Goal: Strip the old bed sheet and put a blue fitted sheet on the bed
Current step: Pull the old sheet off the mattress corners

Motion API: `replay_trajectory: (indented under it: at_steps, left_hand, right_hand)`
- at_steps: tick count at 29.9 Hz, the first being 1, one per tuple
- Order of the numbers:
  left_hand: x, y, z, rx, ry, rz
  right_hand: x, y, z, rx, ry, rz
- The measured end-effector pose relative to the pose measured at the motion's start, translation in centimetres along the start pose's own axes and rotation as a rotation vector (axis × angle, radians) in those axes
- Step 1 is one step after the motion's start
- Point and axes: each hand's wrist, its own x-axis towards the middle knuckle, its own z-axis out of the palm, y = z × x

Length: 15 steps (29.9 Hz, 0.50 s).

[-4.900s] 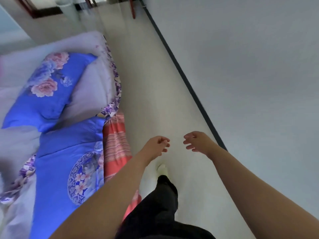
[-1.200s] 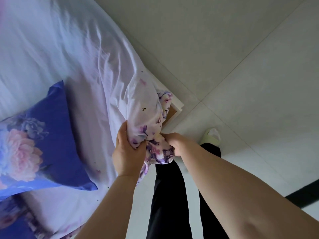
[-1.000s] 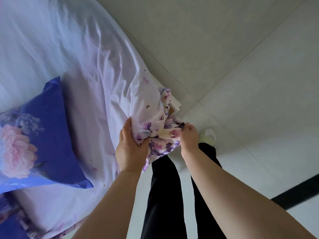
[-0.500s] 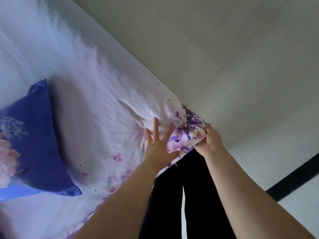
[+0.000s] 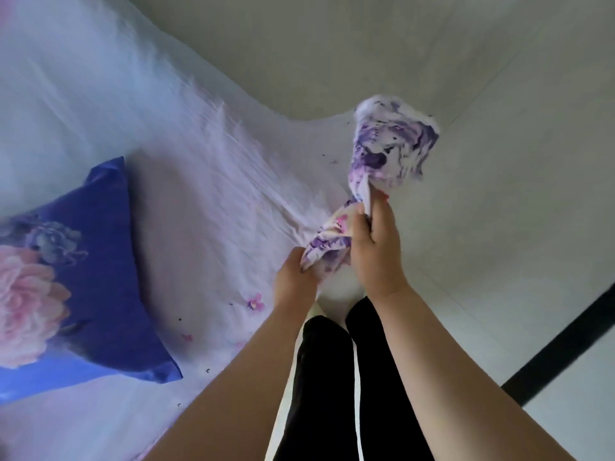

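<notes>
Nearest the camera, at 6 o'clock, stand the person's legs in black trousers (image 5: 332, 377) on the pale floor (image 5: 466, 161); both forearms reach forward from there toward the frame centre.

Left hand (image 5: 293, 277): at centre, just below the gathered cloth; its fingers curl around the lower bunch of the old bed sheet (image 5: 216, 181); the fingertips themselves are hidden inside the fabric.

Right hand (image 5: 376, 241): at 1 o'clock from the left hand and close beside it; its fingers (image 5: 361, 224) are pressed together and pinch the twisted neck of the same sheet.

Lifted corner (image 5: 392, 144): the purple floral edge of the sheet stands above the right hand at 12 o'clock from it, clear of the bed, blurred.

Remainder of the sheet: spread pale and creased over the bed from centre out to 10 o'clock.

Blue floral pillow (image 5: 76, 284): at 9 o'clock, lying on the sheet, well apart from both hands.

Step in hand, as judged: stripping the old sheet, first corner freed; no blue fitted sheet is in view, so fitting has not begun.

Next move calls for: drawing the freed corner toward the bed centre; the pillow rests on the sheet and will likely need lifting off first; the other corners cannot be seen.
</notes>
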Motion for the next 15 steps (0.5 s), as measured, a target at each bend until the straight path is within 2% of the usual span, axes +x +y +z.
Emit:
replay_trajectory:
  at_steps: [2, 5, 7, 9, 15]
  left_hand:
    - [0.6, 0.3, -2.5, -0.034, 0.123, -0.020]
    - [1.4, 0.3, -6.6, 0.084, 0.065, -0.043]
    - [1.5, 0.0, -9.5, 0.319, -0.021, -0.015]
    - [1.2, 0.0, -12.0, 0.453, -0.002, 0.022]
    - [-0.6, 2.4, -15.8, 0.202, 0.140, 0.083]
  right_hand:
    - [-0.5, -0.9, 1.5, -0.044, -0.133, -0.142]
    - [-2.2, -3.3, 3.8, -0.034, -0.223, -0.275]
    - [-3.6, -5.0, 4.8, 0.025, -0.250, -0.222]
    - [-4.6, -6.3, 5.3, 0.114, -0.260, -0.112]
    - [-5.0, -10.3, 5.1, 0.288, -0.195, 0.098]
